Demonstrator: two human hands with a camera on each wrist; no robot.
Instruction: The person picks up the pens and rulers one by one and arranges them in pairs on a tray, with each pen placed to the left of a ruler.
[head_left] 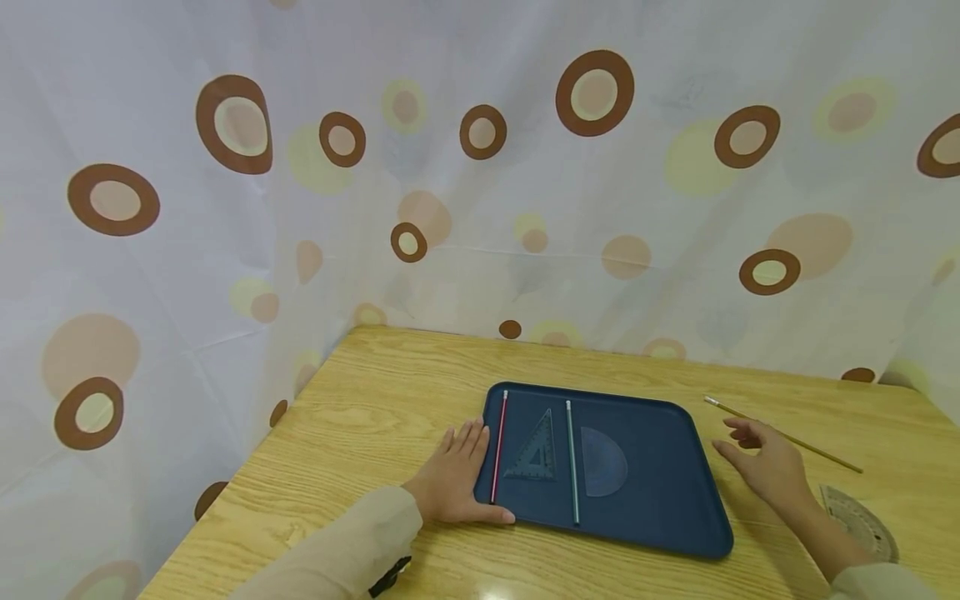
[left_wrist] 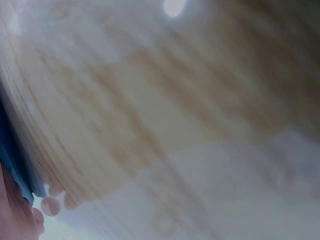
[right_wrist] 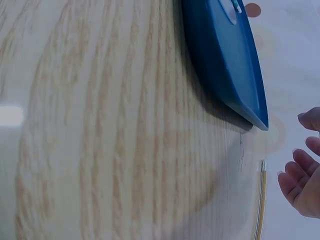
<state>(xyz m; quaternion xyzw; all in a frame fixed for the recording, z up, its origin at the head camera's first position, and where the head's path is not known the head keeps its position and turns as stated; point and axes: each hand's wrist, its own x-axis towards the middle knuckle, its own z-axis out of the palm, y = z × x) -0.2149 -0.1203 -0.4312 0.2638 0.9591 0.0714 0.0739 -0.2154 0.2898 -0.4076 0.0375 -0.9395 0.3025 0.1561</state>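
A dark blue tray lies on the wooden table. My left hand rests at its left edge, fingers extended and thumb along the near rim. From left to right the tray holds a red pencil, a clear set square, a green pencil and a clear protractor. Just past the tray's right side, my right hand hovers with loosely bent fingers, nothing between them. Behind it lies a yellow pencil, partly covered by the hand in the head view; the right wrist view shows the pencil beside the fingers.
A second, larger protractor lies on the table at the right, partly hidden by my right forearm. The wooden tabletop extends around the tray. A white curtain with brown and yellow circles hangs along its back and left sides.
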